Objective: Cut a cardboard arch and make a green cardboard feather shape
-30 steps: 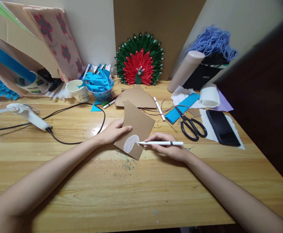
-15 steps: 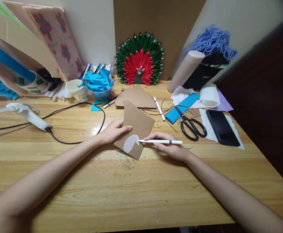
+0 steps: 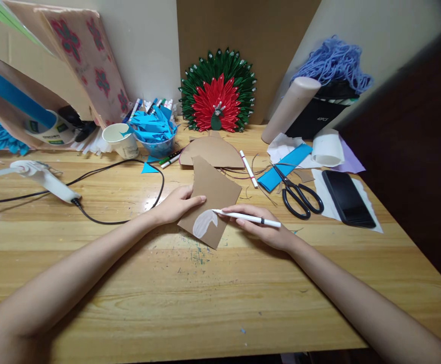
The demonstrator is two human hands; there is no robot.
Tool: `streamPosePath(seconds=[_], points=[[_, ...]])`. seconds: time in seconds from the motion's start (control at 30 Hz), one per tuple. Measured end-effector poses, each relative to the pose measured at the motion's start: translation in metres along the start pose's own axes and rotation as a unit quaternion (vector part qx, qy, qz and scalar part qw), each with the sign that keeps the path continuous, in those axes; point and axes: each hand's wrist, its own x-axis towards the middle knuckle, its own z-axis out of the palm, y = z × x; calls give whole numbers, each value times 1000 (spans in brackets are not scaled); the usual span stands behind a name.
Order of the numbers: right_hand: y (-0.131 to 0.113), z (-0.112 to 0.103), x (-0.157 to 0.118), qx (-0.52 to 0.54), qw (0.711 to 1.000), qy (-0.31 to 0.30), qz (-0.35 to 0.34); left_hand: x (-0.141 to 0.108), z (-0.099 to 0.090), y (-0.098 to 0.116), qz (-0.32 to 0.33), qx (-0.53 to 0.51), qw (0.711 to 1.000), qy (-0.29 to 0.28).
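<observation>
A brown piece of cardboard (image 3: 217, 184) lies on the wooden table, one edge curved. My left hand (image 3: 178, 203) grips its left edge, thumb on top and the other fingers partly hidden beneath. In my right hand (image 3: 260, 227) is a slim white marker (image 3: 250, 218) with a black band, its tip touching the cardboard. Under the tip is a white painted shape (image 3: 204, 224), rounded with a pointed end at the right. Behind the held piece rests a half-round cardboard cutout (image 3: 212, 151).
Black-handled scissors (image 3: 299, 197), a blue folded strip (image 3: 284, 168) and a phone (image 3: 348, 198) lie to the right. On the left are a glue gun (image 3: 46, 183) with its cord, a paper cup (image 3: 120, 141) and a bowl of blue scraps (image 3: 155, 139). A red-green peacock (image 3: 217, 93) stands behind.
The marker tip has shifted slightly up and left along the top edge of the white shape, and its back end has dipped. My left hand and the cardboard stay in place.
</observation>
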Motion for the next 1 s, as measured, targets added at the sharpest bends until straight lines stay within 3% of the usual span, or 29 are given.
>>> streamPosePath(seconds=[1.0], points=[[6, -1, 0, -3, 1000, 8, -3, 1, -1, -1, -1, 28, 1000, 12]])
